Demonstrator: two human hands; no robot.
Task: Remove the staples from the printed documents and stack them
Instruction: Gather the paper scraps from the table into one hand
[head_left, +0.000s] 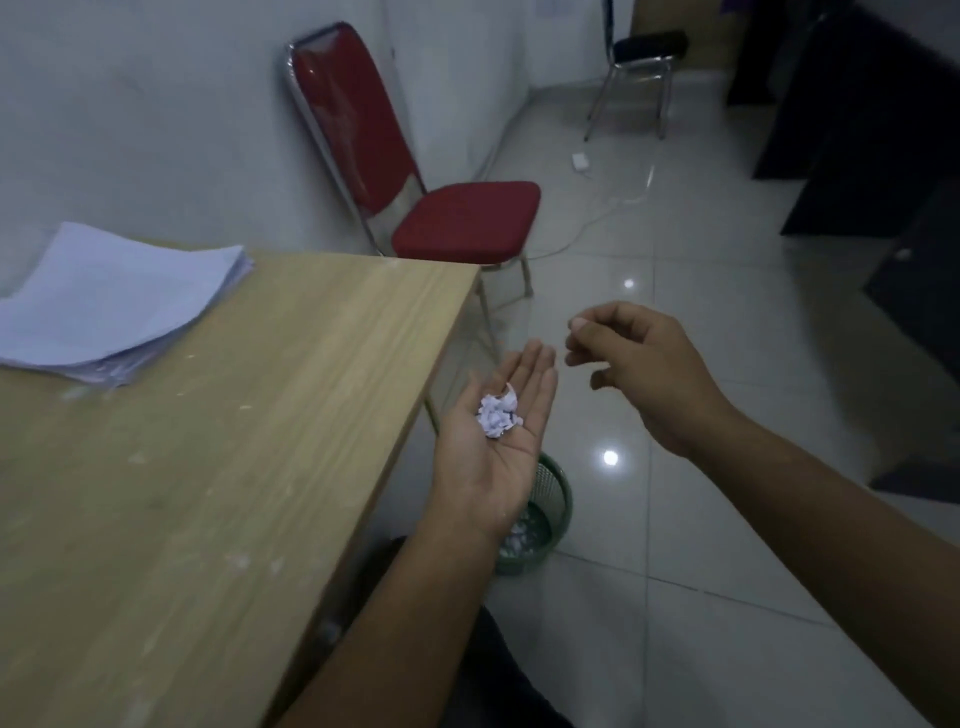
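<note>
**Inspector:** Location of the documents?

**Assistant:** One stack of printed documents lies on the far left of the wooden table, edges slightly fanned. It is well apart from both hands and neither touches it.

**Inspector:** Left hand?

**Assistant:** The left hand is off the table's right edge, palm up. Its fingers are straight and close together, forming a shallow cup. A small heap of torn paper scraps sits in the palm (any staples among them are too small to make out).

**Inspector:** Reason for that position?

**Assistant:** In my judgement, disposal. A green mesh wastebasket stands on the floor directly beneath the hand and already holds similar white bits. The level palm keeps the heap from spilling early.

**Inspector:** Right hand?

**Assistant:** The right hand hovers just beside the left fingertips. Its fingers are loosely curled, with thumb and forefinger slightly apart and nothing visible between them. It looks placed to brush or pick at the scraps.

**Inspector:** Risk?

**Assistant:** Light scraps may drift past the rim.
</note>
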